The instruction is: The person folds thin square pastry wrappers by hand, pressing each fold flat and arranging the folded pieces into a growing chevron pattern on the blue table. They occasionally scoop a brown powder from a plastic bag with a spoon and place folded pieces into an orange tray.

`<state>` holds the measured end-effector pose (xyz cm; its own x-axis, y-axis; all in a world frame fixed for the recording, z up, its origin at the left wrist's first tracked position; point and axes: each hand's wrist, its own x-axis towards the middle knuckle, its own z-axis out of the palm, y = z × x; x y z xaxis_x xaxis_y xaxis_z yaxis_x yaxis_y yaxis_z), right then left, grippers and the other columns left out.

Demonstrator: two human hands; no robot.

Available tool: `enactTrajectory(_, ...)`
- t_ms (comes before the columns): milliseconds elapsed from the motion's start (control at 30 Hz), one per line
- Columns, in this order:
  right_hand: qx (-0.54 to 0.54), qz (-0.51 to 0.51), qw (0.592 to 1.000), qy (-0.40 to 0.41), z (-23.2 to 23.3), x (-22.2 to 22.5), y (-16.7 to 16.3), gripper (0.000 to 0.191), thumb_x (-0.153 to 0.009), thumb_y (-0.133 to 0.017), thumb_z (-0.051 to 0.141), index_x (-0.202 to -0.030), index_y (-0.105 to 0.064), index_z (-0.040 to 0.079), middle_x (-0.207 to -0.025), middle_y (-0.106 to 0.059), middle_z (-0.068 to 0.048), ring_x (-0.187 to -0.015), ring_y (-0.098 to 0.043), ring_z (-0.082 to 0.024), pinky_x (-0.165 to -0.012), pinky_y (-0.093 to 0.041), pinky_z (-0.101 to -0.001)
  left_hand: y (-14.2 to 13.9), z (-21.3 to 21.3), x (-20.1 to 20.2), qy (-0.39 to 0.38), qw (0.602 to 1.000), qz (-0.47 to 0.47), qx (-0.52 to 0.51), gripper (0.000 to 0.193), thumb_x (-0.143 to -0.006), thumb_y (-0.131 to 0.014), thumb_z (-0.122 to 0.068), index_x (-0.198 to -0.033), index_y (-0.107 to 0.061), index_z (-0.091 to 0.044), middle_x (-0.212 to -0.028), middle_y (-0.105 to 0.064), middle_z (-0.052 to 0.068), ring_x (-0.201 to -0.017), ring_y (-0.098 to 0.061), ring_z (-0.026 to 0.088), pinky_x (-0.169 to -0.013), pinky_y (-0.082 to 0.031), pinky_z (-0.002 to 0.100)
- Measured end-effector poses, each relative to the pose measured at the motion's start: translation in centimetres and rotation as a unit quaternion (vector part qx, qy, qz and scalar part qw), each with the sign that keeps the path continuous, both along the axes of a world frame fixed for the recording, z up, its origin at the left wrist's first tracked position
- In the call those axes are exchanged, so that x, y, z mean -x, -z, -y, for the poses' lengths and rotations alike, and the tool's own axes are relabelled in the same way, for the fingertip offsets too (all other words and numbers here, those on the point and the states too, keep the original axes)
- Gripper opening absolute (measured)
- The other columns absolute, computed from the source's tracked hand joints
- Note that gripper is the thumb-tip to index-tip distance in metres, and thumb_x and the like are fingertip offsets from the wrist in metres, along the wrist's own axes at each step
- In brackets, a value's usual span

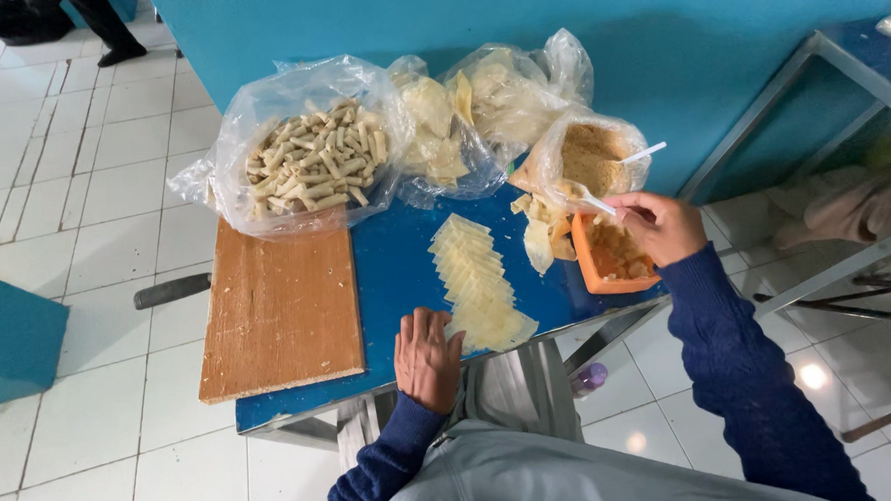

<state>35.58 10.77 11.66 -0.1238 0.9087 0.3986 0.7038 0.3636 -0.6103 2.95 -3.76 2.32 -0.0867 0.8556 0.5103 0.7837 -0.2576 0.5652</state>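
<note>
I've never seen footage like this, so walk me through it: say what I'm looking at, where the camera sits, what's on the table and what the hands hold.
There is no machine here. One camera, worn on a person's head, looks down at their two bare hands in dark blue sleeves. The left hand rests flat on the blue table, touching a row of overlapping pale wrappers. The right hand holds a white spoon over an orange bowl of filling. Also on the table: a wooden board, a clear bag of rolled sticks, bags of pale sheets and a bag of crumbs.
</note>
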Motion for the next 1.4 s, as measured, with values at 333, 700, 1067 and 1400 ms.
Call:
enactTrajectory(333, 0.221, -0.076, 0.960, -0.153, 9.1, 5.8, 6.1, 0.024, -0.095, -0.064, 0.008, -0.117, -0.075, 0.006, -0.091, -0.075, 0.003, -0.078, -0.061, -0.002, -0.073, -0.052, -0.0199, -0.5, 1.0, -0.7, 0.019, 1.000, 0.002, -0.018, 0.027, -0.080, -0.079, -0.020, -0.102, -0.066, -0.010, -0.102, -0.057, 0.006, -0.096, -0.054, 0.029, -0.077, -0.041, 0.042)
enactTrajectory(700, -0.103, 0.153, 0.971, -0.150, 11.8, 6.4, 5.2, 0.024, -0.087, -0.067, 0.003, -0.109, -0.072, 0.011, -0.089, -0.065, -0.004, -0.085, -0.061, -0.026, -0.076, -0.046, -0.0406, -0.2, 0.9, -2.7, 0.021, 1.000, 0.015, -0.015, 0.021, -0.079, -0.077, -0.015, -0.095, -0.064, -0.011, -0.101, -0.057, 0.006, -0.098, -0.053, 0.028, -0.078, -0.039, 0.042)
enactTrajectory(1067, -0.220, 0.209, 0.940, -0.154, 11.6, 5.0, 8.0, 0.030, -0.085, -0.071, 0.002, -0.112, -0.071, 0.014, -0.098, -0.066, -0.001, -0.088, -0.060, -0.022, -0.080, -0.044, -0.0400, -0.2, 1.3, -1.8, -0.009, 1.000, 0.021, -0.020, 0.028, -0.082, -0.074, -0.016, -0.107, -0.063, -0.008, -0.105, -0.057, 0.009, -0.099, -0.052, 0.030, -0.080, -0.040, 0.043)
enactTrajectory(1400, -0.270, 0.279, 0.912, -0.133, 12.1, 3.4, 9.3, 0.041, -0.081, -0.067, 0.003, -0.121, -0.072, 0.012, -0.106, -0.066, -0.002, -0.094, -0.061, -0.022, -0.085, -0.046, -0.0397, -0.3, 1.7, 0.2, -0.047, 0.999, 0.000, 0.010, 0.028, -0.080, -0.077, -0.019, -0.103, -0.064, -0.009, -0.106, -0.057, 0.009, -0.100, -0.052, 0.031, -0.081, -0.040, 0.044)
